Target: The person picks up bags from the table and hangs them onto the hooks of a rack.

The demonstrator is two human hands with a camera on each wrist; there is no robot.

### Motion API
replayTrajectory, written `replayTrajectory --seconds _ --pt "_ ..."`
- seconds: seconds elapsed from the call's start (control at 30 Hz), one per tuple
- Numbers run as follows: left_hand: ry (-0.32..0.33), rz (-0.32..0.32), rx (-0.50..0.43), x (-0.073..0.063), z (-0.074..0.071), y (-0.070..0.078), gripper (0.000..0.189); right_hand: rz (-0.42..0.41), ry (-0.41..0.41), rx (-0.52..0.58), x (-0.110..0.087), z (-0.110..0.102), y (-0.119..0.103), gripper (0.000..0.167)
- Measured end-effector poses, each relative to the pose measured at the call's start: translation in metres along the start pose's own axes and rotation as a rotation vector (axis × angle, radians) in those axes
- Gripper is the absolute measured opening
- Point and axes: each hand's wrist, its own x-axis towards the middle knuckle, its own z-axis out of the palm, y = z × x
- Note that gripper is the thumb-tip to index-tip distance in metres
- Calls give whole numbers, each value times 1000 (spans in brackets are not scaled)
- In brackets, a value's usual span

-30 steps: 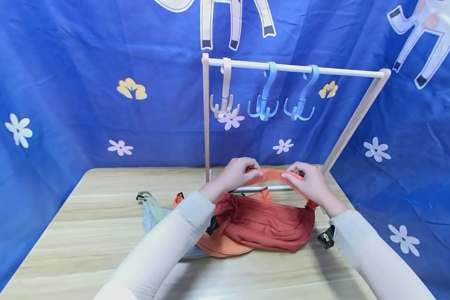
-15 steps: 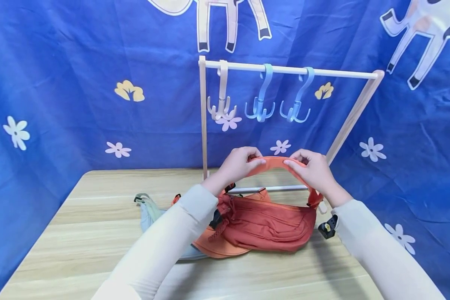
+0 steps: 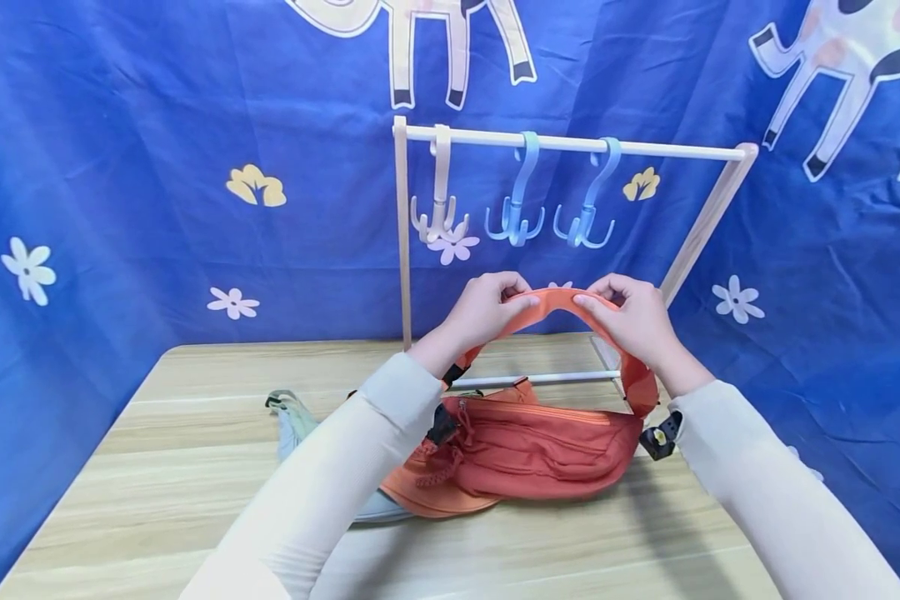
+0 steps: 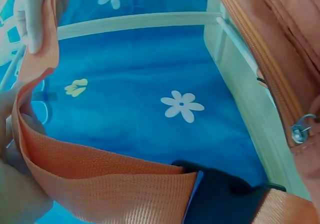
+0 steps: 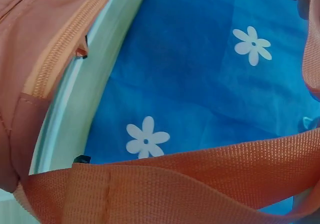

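Note:
A red waist bag with an orange zip sits low over the table, its orange strap raised in an arch above it. My left hand pinches the strap left of its top, and my right hand pinches it on the right, a short gap between them. In the left wrist view a black buckle joins the strap near the zip pull. Whether the bag's underside touches the table cannot be told. An orange bag and a light blue-grey bag lie partly hidden behind it and my left arm.
Behind the hands stands a rack with a white top rail and wooden posts. From the rail hang a white hook, a blue hook and another blue hook. Blue printed cloth encloses the wooden table.
Both hands have risen together with the strap, which now arches higher above the red waist bag. The bag has turned more upright. The view has shifted slightly.

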Motion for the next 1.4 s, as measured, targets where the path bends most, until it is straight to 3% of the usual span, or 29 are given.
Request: replayTrajectory --seconds 0.67,1.1,1.4 --pt "129 -4 -39 20 -4 24 16 49 54 -11 27 -22 -16 36" --pt "327 25 -15 37 -7 43 14 80 194 -34 49 -27 -32 40" --pt "396 -12 20 48 -8 51 18 102 254 -25 61 -26 -41 42"
